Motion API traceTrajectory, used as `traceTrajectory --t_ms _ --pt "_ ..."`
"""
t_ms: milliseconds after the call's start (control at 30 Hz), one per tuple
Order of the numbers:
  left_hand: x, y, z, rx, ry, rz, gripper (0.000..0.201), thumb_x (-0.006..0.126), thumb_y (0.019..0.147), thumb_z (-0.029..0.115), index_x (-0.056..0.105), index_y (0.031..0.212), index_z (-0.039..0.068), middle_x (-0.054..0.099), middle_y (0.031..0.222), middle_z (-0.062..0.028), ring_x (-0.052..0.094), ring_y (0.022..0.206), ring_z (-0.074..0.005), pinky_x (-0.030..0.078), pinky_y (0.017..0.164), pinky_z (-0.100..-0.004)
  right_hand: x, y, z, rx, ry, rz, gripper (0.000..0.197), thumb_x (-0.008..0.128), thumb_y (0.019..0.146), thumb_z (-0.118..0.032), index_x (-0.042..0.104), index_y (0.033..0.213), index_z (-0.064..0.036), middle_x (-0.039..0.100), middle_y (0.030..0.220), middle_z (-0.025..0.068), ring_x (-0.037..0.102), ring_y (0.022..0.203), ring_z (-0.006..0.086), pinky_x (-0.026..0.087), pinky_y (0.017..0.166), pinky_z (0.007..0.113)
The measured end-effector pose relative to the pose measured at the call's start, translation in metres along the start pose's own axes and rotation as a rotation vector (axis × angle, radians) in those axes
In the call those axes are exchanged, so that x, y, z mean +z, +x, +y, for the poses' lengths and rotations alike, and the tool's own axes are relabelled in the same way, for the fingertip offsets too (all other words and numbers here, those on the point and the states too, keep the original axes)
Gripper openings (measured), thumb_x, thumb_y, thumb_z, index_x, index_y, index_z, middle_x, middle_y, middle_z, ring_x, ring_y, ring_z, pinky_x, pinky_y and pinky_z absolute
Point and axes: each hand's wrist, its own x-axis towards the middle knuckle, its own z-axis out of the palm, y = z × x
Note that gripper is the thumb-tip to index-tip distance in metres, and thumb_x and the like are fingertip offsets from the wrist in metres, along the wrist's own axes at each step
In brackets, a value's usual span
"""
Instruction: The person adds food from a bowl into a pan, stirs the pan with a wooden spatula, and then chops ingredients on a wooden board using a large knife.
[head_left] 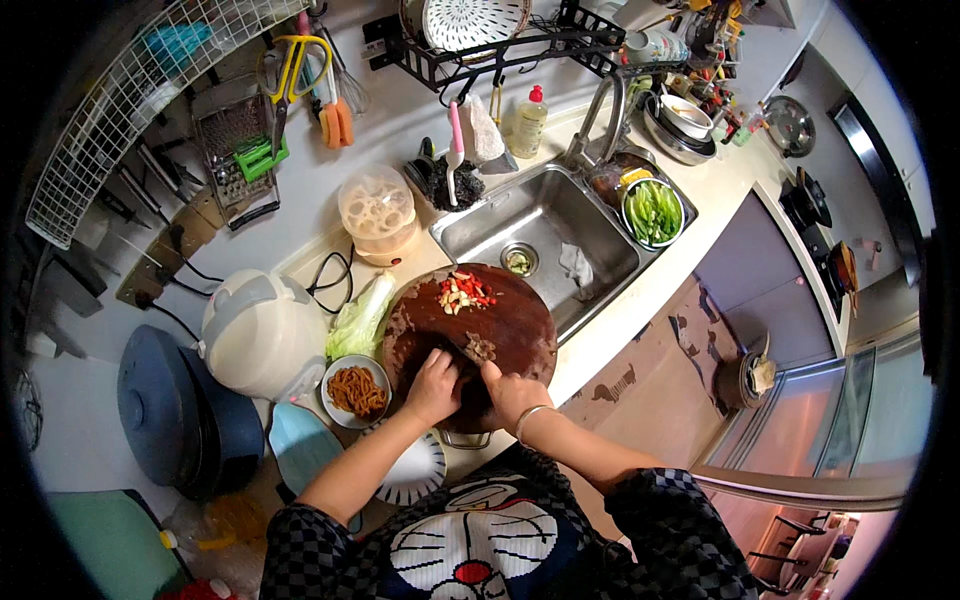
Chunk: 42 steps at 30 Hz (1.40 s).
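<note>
Here, fingers (440, 364) over chopping board (527, 325), blurred bottle label (529, 127)

Round chopping board (525, 330), thick, dark reddish-brown wood, worn and paler along its left rim, lies flat at the near left corner of the sink (515, 220), a metal loop handle on its near side. From where I stand, the chopped red and pale bits (467, 291) sit loosely scattered toward the board's far edge, red mostly right, pale mostly left, while a small brown minced heap (480, 347), moist-looking and clumped, sits apart from them, nearer its middle. Dark blade (462, 352) slants just beside that heap, thin edge showing, rest hidden, full shape can't be told.
</note>
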Motion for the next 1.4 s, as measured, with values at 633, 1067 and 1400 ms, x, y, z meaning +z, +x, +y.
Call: traceTrajectory --t_ms 633,1067,1400 --pt "0.002 -0.001 -0.001 0.032 -0.039 0.074 0.031 0.064 0.068 0.001 0.059 0.099 -0.003 0.052 0.104 -0.0149 0.049 0.100 -0.0332 0.044 0.090 -0.0382 -0.020 0.009 0.023 -0.070 0.093 -0.021 0.042 0.059 0.079 -0.014 0.033 0.110 -0.0031 0.064 0.090 0.0257 0.062 0.088 0.0421 0.050 0.074 0.047" --pt "-0.007 0.003 0.006 -0.008 -0.056 0.038 0.022 0.065 0.070 0.003 0.060 0.091 -0.002 0.052 0.098 -0.0142 0.048 0.097 -0.0335 0.044 0.085 -0.0391 -0.028 0.008 0.008 -0.016 0.045 -0.134 0.042 0.056 0.080 -0.010 0.034 0.114 -0.0008 0.065 0.093 0.0245 0.063 0.090 0.0399 0.051 0.075 0.045" --pt "-0.003 0.004 -0.001 -0.032 -0.194 0.115 0.022 0.067 0.062 0.002 0.057 0.080 -0.004 0.051 0.096 -0.0183 0.048 0.094 -0.0379 0.044 0.080 -0.0437 -0.018 0.028 0.002 -0.024 0.042 -0.106 0.049 0.058 0.078 -0.009 0.033 0.119 -0.0037 0.065 0.092 0.0249 0.064 0.088 0.0401 0.052 0.073 0.047"
